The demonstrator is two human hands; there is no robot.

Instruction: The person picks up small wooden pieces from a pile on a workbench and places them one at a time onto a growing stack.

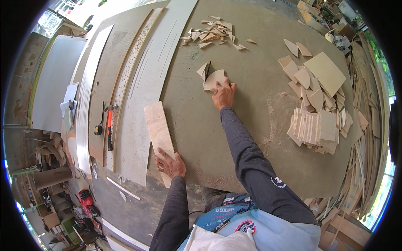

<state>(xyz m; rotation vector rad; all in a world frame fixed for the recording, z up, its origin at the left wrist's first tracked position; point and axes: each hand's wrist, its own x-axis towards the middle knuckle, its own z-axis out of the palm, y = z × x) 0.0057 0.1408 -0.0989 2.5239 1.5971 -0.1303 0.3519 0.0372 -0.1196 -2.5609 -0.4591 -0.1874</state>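
Observation:
My left hand [170, 164] spans a long, pale plywood strip [157, 123], fingers at its left edge and thumb at its right. The strip lies lengthwise near the table's front edge. Further forward, my right hand [224, 95] has thumb and fingers on a quarter-round plywood piece [215, 79], its curved side facing away. A slim dark tool [207, 70], its kind unclear, lies against that piece. Just left of the tool is a small pointed offcut [202, 71].
Pointed offcuts [215, 32] lie in a heap at the far side. On the right are stacked plywood squares [312, 129], quarter-round pieces [302, 77] and a larger square sheet [325, 74]. A hammer [110, 125], a tape measure [98, 129] and long boards [138, 92] lie left.

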